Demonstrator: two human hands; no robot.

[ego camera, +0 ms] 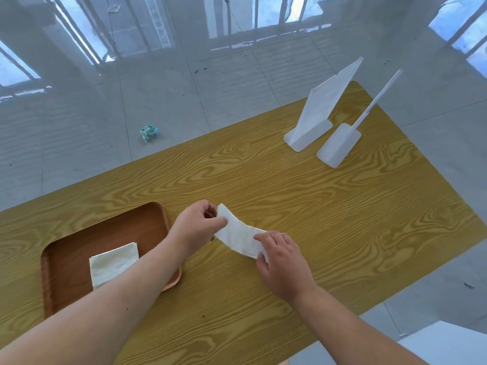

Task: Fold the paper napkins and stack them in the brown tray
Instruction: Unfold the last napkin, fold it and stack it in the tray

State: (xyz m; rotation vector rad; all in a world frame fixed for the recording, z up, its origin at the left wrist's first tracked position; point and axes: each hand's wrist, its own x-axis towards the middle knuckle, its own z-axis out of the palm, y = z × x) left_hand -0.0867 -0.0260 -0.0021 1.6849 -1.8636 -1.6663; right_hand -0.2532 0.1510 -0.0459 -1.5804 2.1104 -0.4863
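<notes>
right hand (283, 262): pinching near end of napkin strip (241, 239) | left hand (199, 225): gripping far end, strip above table (316, 206) | brown tray (68, 259): left, holds folded napkins (113, 264) | two white stands (322, 127): far right

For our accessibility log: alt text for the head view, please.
Both hands, left hand and right hand, hold a white napkin over a wooden table. To the left, a brown tray holds folded napkins.
</notes>
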